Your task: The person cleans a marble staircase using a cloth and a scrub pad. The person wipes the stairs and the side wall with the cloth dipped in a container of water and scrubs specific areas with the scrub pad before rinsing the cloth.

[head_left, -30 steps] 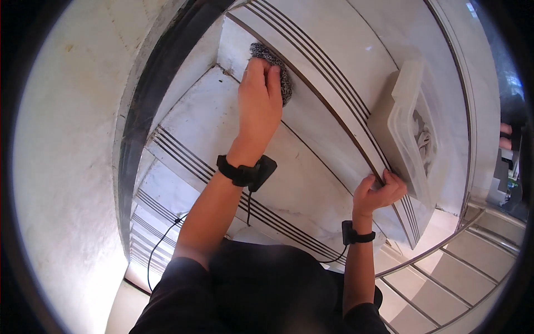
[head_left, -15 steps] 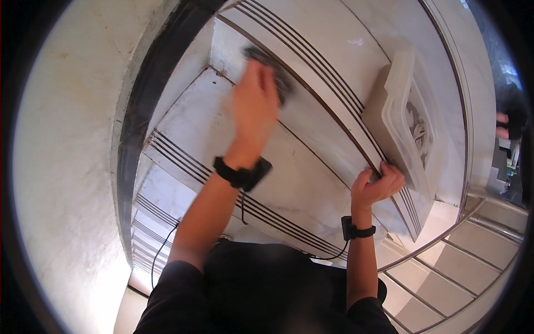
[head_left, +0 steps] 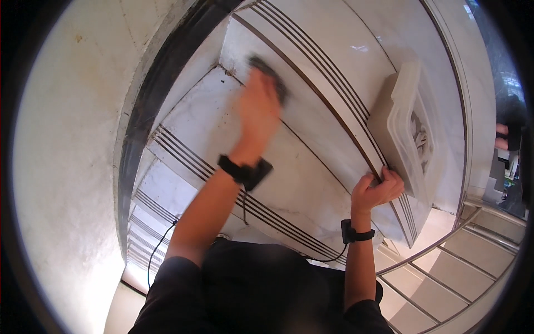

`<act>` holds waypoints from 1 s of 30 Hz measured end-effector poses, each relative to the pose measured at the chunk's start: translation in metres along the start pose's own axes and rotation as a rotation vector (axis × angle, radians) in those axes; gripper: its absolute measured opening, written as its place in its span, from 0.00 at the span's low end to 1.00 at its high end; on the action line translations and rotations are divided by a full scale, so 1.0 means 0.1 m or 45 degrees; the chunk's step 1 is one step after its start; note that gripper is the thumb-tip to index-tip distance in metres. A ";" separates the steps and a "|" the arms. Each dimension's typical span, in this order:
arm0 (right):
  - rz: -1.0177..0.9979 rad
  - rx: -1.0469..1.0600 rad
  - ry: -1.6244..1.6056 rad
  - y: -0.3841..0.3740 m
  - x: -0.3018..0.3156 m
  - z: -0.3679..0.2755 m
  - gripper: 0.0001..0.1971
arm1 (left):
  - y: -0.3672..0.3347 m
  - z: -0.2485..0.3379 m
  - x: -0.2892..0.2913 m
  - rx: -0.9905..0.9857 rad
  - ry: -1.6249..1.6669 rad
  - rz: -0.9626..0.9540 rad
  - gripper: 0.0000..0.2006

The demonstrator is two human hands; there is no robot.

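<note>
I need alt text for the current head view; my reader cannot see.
A person's left hand, blurred, holds a dark scouring pad at a white stair riser. The right hand grips the step edge beside a translucent plastic box.

One head-worn fisheye looks steeply down at the hands [head_left: 378, 192] from near above.

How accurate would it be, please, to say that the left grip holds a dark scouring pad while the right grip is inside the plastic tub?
The right grip is not inside the plastic tub; the head view shows it holding the step's edge. The left grip holds a dark scouring pad.
</note>
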State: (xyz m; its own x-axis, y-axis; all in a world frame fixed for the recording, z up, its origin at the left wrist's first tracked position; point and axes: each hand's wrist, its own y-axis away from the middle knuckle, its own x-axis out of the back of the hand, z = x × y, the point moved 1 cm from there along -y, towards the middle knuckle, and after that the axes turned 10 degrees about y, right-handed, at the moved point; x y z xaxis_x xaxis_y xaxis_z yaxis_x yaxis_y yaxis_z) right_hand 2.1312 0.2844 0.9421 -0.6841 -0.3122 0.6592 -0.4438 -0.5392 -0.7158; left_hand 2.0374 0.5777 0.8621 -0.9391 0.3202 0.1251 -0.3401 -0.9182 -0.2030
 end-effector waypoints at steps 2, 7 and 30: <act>0.002 0.005 -0.013 0.01 0.00 0.02 0.17 | 0.16 0.19 -0.09 -0.029 0.066 -0.055 0.06; -0.001 0.013 -0.015 0.06 0.02 0.04 0.18 | -0.23 0.32 0.06 0.053 0.285 -0.071 0.05; -0.530 0.727 -0.615 -1.30 -0.17 -1.24 0.37 | -0.30 -0.32 0.10 0.062 0.193 0.011 0.08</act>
State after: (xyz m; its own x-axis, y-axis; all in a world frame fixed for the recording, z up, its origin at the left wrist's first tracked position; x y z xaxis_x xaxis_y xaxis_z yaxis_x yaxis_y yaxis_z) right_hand 2.1289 0.4565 0.9961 -0.1505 -0.2304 0.9614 -0.1560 -0.9547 -0.2532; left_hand 2.0370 0.6156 0.8385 -0.9400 0.3404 -0.0250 -0.3327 -0.9301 -0.1555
